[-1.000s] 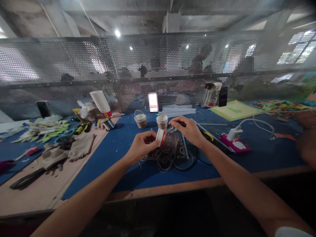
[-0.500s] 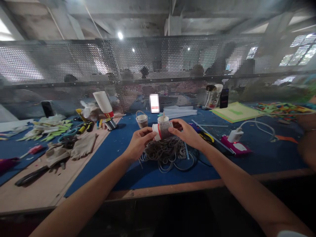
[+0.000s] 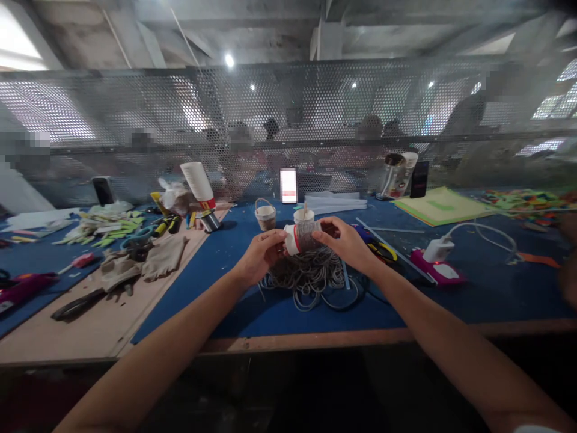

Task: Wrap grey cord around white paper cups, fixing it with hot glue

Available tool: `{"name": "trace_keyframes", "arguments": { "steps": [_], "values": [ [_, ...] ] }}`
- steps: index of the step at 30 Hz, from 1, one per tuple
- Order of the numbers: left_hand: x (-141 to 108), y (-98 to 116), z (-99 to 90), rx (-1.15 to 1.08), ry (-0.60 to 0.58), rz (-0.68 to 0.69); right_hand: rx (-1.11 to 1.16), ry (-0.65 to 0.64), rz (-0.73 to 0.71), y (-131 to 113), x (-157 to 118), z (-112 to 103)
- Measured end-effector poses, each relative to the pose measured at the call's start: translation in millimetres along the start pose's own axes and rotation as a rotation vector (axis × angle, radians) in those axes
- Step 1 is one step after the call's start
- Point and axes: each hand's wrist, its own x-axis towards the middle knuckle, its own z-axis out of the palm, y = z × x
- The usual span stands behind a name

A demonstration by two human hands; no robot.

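Between my two hands a paper cup point(image 3: 301, 237) lies on its side in the air, white and red at the left end and wrapped in grey cord toward the right. My left hand point(image 3: 264, 251) pinches the white end. The fingers of my right hand point(image 3: 339, 239) close on the cord-wrapped end. Under the cup, a tangled heap of grey cord point(image 3: 318, 279) rests on the blue mat point(image 3: 216, 300). Just behind stands a white cup point(image 3: 304, 214) with a stick in it. Left of that is a small cord-covered cup with a handle point(image 3: 265, 217).
A leaning stack of paper cups point(image 3: 197, 183) stands at left, near work gloves point(image 3: 164, 258) and scissors point(image 3: 135, 239). On the right are yellow-handled pliers point(image 3: 383, 251), a magenta power block with a charger point(image 3: 435, 267) and yellow sheets point(image 3: 444, 204). A perforated metal screen point(image 3: 297, 114) runs behind.
The whole view has shifted slightly, so the table things appear a little farther right. Both hands keep hold of the wrapped cup, which looks turned only a little, if at all.
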Motion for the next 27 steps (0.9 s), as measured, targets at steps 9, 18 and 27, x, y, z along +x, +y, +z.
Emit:
{"name": "trace_keyframes", "arguments": {
  "steps": [9,18,27],
  "values": [
    [-1,-1,1.3,0.055,0.029,0.017,-0.017,-0.028,-0.144,-7,-6,-1],
    [-7,-1,8.0,0.23,0.002,0.083,-0.085,-0.048,-0.263,-13,-4,-5],
    [-9,-4,7.0,0.231,-0.038,0.046,-0.131,-0.095,-0.202,-11,-4,-8]
  ]
}}
